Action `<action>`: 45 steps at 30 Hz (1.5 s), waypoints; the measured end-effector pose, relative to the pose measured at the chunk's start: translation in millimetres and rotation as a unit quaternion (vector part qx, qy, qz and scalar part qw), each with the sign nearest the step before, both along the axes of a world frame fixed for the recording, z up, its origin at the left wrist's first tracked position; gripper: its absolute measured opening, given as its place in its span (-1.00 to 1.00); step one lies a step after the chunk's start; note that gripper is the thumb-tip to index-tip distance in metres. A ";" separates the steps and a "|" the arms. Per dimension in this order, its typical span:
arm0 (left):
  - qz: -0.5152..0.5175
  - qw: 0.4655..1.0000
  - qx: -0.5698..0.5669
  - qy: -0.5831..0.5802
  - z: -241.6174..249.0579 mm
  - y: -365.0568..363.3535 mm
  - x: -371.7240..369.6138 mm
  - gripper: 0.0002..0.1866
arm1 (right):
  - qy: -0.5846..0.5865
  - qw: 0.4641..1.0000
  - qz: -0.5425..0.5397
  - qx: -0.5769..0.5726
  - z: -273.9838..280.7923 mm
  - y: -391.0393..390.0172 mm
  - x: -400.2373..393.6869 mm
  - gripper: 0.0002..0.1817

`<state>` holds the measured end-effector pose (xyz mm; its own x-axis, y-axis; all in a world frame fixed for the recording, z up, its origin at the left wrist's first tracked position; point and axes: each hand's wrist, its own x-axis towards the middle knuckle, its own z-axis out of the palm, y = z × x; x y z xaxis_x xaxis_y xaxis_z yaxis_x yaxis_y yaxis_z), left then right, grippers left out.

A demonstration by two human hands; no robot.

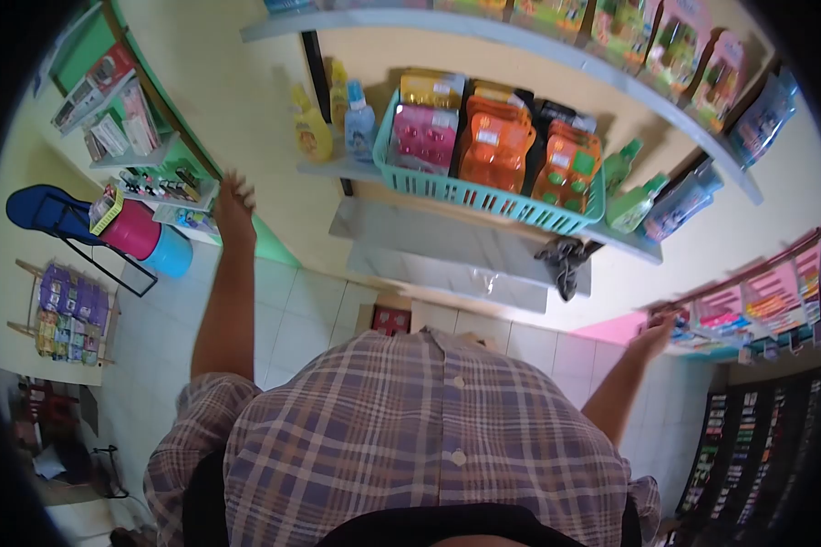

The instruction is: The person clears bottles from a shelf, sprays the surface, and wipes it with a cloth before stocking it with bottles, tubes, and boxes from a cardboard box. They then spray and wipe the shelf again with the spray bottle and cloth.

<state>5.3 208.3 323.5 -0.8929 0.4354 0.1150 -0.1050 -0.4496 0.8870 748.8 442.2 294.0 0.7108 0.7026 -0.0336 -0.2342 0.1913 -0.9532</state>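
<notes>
Out to the left, my left hand [234, 194] is raised in the air with its fingers spread and nothing in it. My right hand [657, 335] reaches out to the right, its fingers slightly blurred but apart, with nothing visible in it. Between them on a wall shelf stands a turquoise plastic basket [483, 195]. It holds packs in clear wrapping, among them a pink pack [423, 139] and orange packs [494, 146]. Left of the basket are a yellow bottle [310, 130] and a blue bottle [359, 125]; green bottles [636, 205] stand to its right.
An upper shelf [556, 53] carries hanging-card packs. Below are lower grey shelves [447, 264] with a dark crumpled item [564, 264]. At left stand a blue folding chair [55, 214] and pink and blue tubs [135, 226]. Racks of goods [757, 305] line the right.
</notes>
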 end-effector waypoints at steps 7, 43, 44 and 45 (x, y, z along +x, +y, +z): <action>0.088 0.838 -0.497 -0.207 -358.0 -201.4 54.9 -0.21 | -0.305 0.824 0.203 -0.432 -303.7 -213.0 -3.4 -0.54; -0.414 0.742 -0.062 0.523 -82.8 222.4 458.1 -0.48 | -0.645 0.623 0.430 -0.108 -88.2 26.4 -133.8 -0.39; -0.462 0.766 -0.075 0.441 -84.1 228.7 469.4 -0.47 | -0.550 0.668 0.493 -0.095 -95.5 36.6 -123.1 -0.40; -0.463 0.766 -0.074 0.439 -87.0 231.4 476.9 -0.47 | -0.551 0.667 0.492 -0.097 -89.0 37.9 -108.6 -0.40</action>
